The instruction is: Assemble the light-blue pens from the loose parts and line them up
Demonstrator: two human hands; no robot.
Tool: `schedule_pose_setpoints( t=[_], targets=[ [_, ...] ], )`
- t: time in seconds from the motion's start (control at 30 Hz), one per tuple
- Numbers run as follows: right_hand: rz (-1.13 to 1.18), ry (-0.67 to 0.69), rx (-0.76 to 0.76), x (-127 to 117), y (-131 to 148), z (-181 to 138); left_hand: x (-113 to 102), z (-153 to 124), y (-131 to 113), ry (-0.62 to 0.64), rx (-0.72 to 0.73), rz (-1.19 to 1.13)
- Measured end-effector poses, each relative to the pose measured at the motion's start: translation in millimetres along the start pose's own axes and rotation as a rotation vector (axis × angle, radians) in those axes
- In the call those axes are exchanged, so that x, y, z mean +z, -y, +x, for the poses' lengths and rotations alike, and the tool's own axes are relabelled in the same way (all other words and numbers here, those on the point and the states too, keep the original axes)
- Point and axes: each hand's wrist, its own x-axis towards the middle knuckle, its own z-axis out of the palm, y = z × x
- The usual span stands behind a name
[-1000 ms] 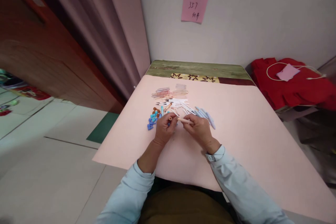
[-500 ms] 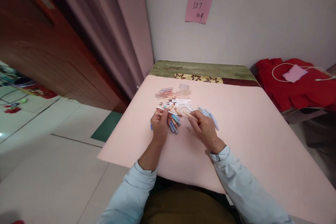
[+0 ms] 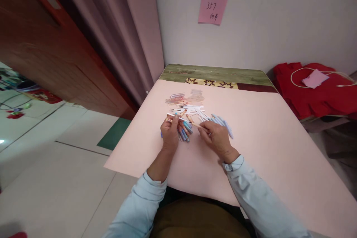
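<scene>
My left hand (image 3: 170,134) is closed on a thin white refill (image 3: 178,118) that sticks out to the right, over a cluster of blue pens (image 3: 184,132). My right hand (image 3: 216,137) pinches a beige pen barrel (image 3: 196,124) that points up and left toward the refill. Both hands rest on a pink table sheet (image 3: 251,145). Beyond them lie white refills (image 3: 193,109), clear pen parts (image 3: 184,98) and pale blue barrels (image 3: 225,126).
A pink note (image 3: 213,4) hangs on the wall behind the table. A red cloth pile (image 3: 315,89) with a white cable lies at the right. A curtain (image 3: 125,33) and a wooden door (image 3: 41,52) stand at the left, above a tiled floor.
My left hand let go of a small cap, moved left and picked up a white refill. My right hand kept the beige barrel and shifted slightly right.
</scene>
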Motion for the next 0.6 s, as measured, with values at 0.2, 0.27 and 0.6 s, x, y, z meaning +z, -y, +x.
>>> schedule_pose_setpoints(
  t=[0.2,0.27,0.6],
  targets=[
    [0.049,-0.033,-0.04,1.5,1.2,-0.5,-1.7,0.4,4.5,0.053,-0.013,0.016],
    [0.062,-0.046,-0.052,1.8,2.5,-0.7,-2.2,0.1,5.3,0.061,-0.013,0.021],
    [0.096,-0.074,-0.053,6.6,3.5,-1.3,1.2,-6.4,1.4,0.174,-0.02,0.119]
  ],
)
